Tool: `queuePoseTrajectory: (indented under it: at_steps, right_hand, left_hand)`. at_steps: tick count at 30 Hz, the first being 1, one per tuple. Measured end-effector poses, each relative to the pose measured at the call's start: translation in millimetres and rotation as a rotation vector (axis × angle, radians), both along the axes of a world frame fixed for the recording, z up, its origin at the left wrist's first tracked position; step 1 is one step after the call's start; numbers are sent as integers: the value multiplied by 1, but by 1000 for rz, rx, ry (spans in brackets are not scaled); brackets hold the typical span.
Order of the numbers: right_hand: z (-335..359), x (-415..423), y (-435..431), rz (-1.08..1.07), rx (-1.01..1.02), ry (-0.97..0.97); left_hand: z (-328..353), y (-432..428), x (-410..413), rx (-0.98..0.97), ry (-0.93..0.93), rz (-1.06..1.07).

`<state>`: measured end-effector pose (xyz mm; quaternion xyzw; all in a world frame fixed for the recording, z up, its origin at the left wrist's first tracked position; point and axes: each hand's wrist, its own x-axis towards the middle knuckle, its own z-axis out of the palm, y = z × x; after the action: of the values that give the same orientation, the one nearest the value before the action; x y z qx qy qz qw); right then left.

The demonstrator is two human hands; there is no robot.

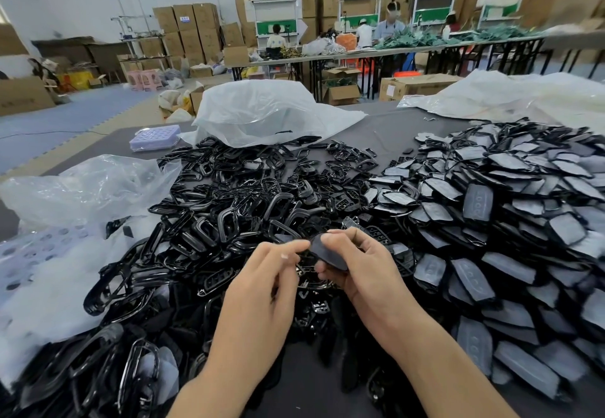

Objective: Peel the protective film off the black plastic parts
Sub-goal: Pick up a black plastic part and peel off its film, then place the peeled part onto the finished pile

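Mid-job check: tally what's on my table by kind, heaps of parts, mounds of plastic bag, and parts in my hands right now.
Heaps of parts: 2, glossy frames and film-covered pieces
Plastic bag mounds: 3, left, middle, right
Held part: 1, gripped by the right hand, left hand pinching at its edge
Total: 6

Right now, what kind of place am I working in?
Probably a factory assembly workshop: heaps of black plastic parts cover the table, stacked cardboard cartons line the back wall, and other workers work at long benches.
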<state>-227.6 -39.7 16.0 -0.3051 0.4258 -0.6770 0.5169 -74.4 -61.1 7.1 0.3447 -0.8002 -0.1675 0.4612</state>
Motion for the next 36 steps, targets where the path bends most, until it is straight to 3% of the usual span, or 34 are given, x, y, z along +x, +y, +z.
queuePoseTrajectory:
  at_steps: [3,10,19,23,27,30,36]
  right_hand:
    - [0,1,0,-9,-15,-3]
    - [4,-2,3,19,24,-46]
    - [2,-3,5,2,-18,-18]
    - [2,-1,4,-3,-7,17]
    - [2,5,5,5,-27,48]
    - [-1,13,8,69,-88,182]
    - [-2,13,16,170,-64,415]
  left_hand:
    - [-1,4,-1,-62,-173,-41]
    - [0,18,-10,-1,-248,-233]
    - [-1,10,-4,-3,8,-91]
    - [-4,8,-2,62,40,-26]
    - [1,7,-5,261,231,-3]
    - [2,2,-7,397,333,8]
    - [5,-6,2,439,398,67]
